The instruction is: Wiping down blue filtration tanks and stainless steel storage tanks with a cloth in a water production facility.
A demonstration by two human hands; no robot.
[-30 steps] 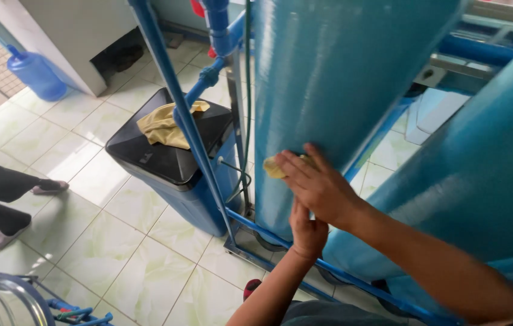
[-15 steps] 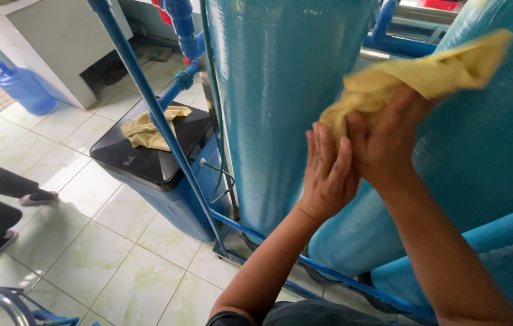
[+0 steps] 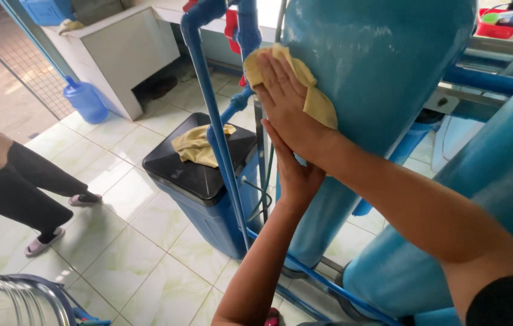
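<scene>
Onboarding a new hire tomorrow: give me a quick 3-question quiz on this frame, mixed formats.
1. True or false: the right hand presses a yellow cloth flat against the tall blue tank.
2. Multiple choice: where does the second yellow cloth lie? A) on the tiled floor B) on the black lid of the blue box C) over the vertical blue pipe
3. Fill in: the left hand rests against the tank just ____ the right hand.

Key: 1 true; 2 B; 3 below
</scene>
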